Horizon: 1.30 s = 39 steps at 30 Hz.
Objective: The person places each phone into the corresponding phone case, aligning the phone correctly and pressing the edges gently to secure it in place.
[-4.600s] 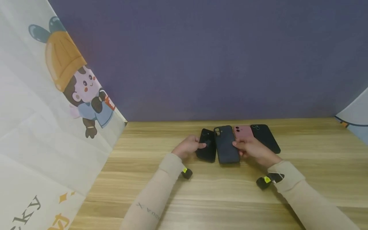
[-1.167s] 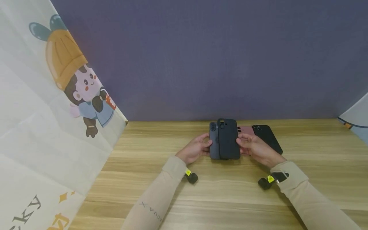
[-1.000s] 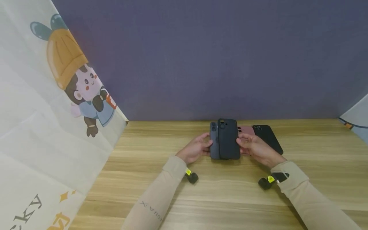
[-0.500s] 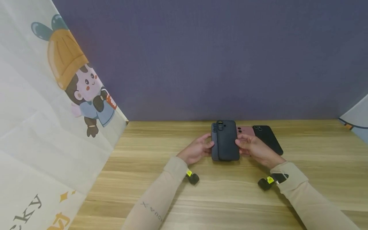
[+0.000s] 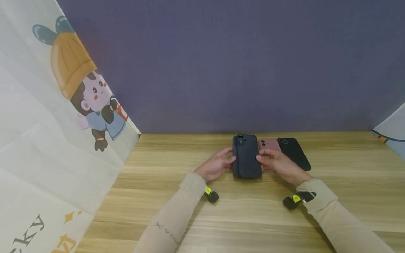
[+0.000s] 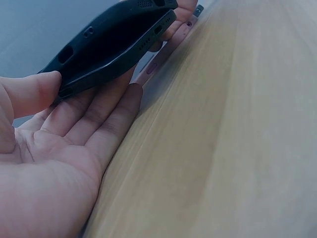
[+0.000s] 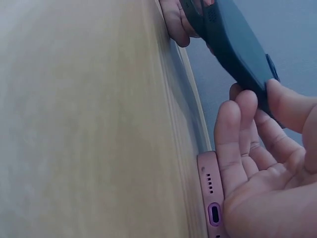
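In the head view my left hand [image 5: 216, 164] pinches a dark phone [image 5: 235, 167] by its left edge, thumb on top and fingers beneath. My right hand [image 5: 278, 163] grips a black phone case [image 5: 250, 158] by its right edge. The case lies over the phone's back, set slightly to the right, so only a strip of the phone shows. From the left wrist view, a wedge-shaped gap parts the case [image 6: 88, 33] from the phone [image 6: 157, 31]; they meet near the left thumb. In the right wrist view the case [image 7: 237, 42] is tilted above the table.
Right of the held pair, a pink phone [image 5: 269, 144] lies on the wooden table [image 5: 246, 225], partly behind the right hand. Against it rests a black phone-shaped item [image 5: 294, 154] with a camera corner. A dark partition [image 5: 221, 70] stands along the back edge.
My left hand has picked the dark phone up from the table. My right hand has brought the case leftward over it, and in the last second the two have come to overlap more.
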Available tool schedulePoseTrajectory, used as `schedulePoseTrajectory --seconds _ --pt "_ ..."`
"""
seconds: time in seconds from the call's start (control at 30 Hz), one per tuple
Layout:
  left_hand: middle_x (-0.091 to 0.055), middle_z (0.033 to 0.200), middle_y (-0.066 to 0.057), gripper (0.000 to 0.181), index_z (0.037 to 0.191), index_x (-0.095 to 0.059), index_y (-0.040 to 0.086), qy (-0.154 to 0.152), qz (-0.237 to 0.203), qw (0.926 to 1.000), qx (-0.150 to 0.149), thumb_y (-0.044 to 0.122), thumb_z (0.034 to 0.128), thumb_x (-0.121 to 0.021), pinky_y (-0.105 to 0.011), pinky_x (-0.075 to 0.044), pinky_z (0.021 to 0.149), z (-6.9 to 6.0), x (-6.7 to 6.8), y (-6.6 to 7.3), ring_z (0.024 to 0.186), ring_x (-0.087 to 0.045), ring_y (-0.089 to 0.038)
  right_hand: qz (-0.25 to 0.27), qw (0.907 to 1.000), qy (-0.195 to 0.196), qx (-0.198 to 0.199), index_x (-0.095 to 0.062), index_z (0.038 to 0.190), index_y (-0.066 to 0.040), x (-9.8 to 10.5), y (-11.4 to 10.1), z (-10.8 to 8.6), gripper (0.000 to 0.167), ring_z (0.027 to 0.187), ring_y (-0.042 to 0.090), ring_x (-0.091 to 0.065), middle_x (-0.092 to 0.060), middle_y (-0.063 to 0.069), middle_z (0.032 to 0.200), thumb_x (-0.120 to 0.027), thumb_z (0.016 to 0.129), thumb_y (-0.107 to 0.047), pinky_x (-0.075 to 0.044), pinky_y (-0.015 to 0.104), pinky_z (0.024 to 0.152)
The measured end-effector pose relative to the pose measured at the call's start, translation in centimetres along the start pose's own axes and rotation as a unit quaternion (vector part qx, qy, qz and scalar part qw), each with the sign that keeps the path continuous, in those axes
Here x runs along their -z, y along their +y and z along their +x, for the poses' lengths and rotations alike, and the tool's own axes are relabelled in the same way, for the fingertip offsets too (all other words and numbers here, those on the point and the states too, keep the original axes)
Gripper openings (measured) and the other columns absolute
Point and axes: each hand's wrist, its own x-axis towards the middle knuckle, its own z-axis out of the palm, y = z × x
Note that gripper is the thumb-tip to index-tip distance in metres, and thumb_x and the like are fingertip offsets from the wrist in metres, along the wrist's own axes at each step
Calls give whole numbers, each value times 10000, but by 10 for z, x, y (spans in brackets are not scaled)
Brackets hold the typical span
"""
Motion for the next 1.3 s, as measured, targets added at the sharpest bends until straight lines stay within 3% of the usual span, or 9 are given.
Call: schedulePoseTrajectory --seconds 0.33,0.7,0.93,1.07,1.3 --pt "-725 1004 -4 470 1535 -400 113 141 -5 9998 111 61 1072 -464 -314 -560 891 -1 0 2 894 -699 -141 -194 9998 56 -85 -499 1308 38 0 -2 -1 435 861 87 -648 -627 -34 986 -605 1044 -291 -591 270 811" --pt "-714 1100 -56 463 1529 -412 123 98 -37 9998 156 57 1074 -458 -330 -558 912 -2 1 3 933 -701 -157 -283 9996 -51 -50 -484 1357 60 0 -3 0 477 901 82 -664 -642 -36 1016 -588 1053 -292 -590 267 842" --pt "-681 1264 -171 470 1540 -404 130 46 -14 9998 170 68 1076 -448 -373 -553 987 -1 1 1 978 -691 -171 -426 9991 -56 -17 -449 1431 73 1 -1 -3 551 962 92 -678 -669 13 1112 -593 1050 -299 -590 287 882" --pt "-699 1195 -125 478 1548 -394 135 22 -43 9998 200 70 1077 -447 -381 -552 1000 -1 2 0 983 -689 -174 -434 9990 -74 -18 -450 1432 67 1 0 -2 550 973 107 -683 -677 26 1121 -598 1048 -297 -593 304 891" --pt "-699 1021 -19 453 1547 -397 128 -10 -101 9998 197 125 1095 -439 -323 -564 906 -2 2 2 924 -681 -156 -430 9990 -76 27 -464 1419 64 2 1 -2 548 965 108 -688 -686 16 1104 -616 1039 -300 -595 300 882"
